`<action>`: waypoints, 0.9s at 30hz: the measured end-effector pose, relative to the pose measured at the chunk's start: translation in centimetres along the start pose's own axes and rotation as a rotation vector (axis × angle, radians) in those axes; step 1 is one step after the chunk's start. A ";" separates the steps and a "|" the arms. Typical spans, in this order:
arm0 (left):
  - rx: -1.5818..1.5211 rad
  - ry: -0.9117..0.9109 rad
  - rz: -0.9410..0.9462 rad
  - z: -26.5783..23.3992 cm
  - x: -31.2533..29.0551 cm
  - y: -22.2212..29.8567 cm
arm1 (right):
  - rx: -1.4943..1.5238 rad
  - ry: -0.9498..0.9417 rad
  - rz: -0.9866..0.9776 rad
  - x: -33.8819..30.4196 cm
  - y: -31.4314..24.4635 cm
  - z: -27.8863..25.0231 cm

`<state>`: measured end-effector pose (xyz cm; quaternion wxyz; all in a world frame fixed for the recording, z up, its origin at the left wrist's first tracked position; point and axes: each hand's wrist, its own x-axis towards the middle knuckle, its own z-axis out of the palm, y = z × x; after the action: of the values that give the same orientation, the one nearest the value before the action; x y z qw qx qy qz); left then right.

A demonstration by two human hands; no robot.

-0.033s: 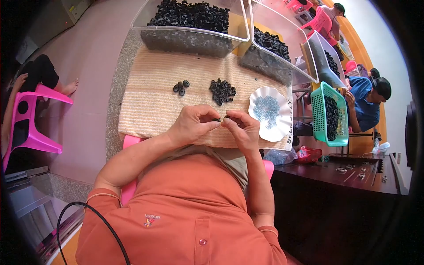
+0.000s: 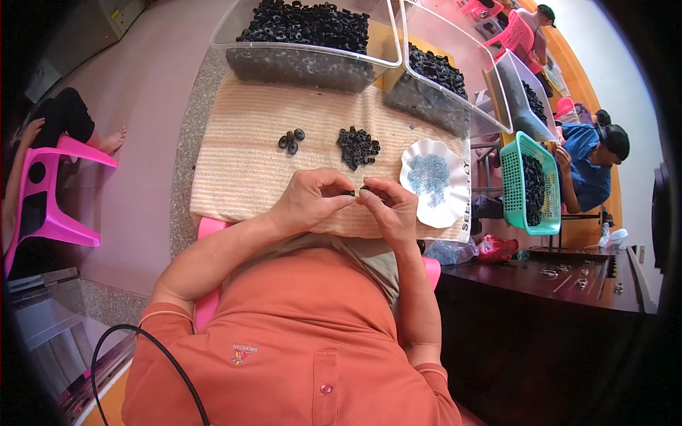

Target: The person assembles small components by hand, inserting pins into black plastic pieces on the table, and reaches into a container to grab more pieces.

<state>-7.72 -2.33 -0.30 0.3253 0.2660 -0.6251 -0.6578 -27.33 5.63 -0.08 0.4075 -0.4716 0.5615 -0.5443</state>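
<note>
Above the near edge of a striped towel [image 2: 241,170], my left hand [image 2: 309,201] pinches a small black part [image 2: 349,192] between thumb and fingertips. My right hand [image 2: 392,208] meets it fingertip to fingertip, also closed in a pinch, and a dark bit shows at its fingertips. Whether they share one piece or hold two is too small to tell. Beyond the hands lies a pile of small black ring-like pieces [image 2: 357,147]. A few rounder black pieces [image 2: 292,141] sit to its left. A white scalloped plate [image 2: 414,204] of tiny bluish pieces stands right of my right hand.
Two clear plastic bins [image 2: 312,48] [image 2: 455,89] of black parts line the towel's far side. At the right are a green basket [image 2: 509,181] of black parts and a co-worker in a blue shirt [image 2: 590,167]. A pink stool [image 2: 67,213] stands at left.
</note>
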 end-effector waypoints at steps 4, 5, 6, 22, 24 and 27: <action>-0.005 0.006 0.001 0.0 0.0 -0.1 | 0.036 -0.006 0.021 -0.1 0.1 0.0; 0.015 0.003 0.002 0.0 0.0 0.0 | 0.037 -0.006 0.022 -0.2 0.0 0.1; 0.035 0.001 0.002 -0.1 0.0 0.0 | 0.040 -0.002 0.019 -0.2 0.0 0.1; 0.033 -0.004 -0.002 -0.1 0.0 -0.5 | 0.018 0.025 -0.026 -0.2 0.9 0.0; 0.026 -0.004 0.000 -0.1 0.0 -0.3 | 0.024 0.026 -0.015 -0.3 1.0 0.0; 0.044 0.005 -0.003 0.0 0.0 -0.5 | 0.052 0.043 0.005 -0.4 1.0 0.2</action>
<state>-7.76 -2.35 -0.75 0.3201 0.2754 -0.6382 -0.6437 -27.15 5.91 -1.08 0.4087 -0.4476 0.5570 -0.5678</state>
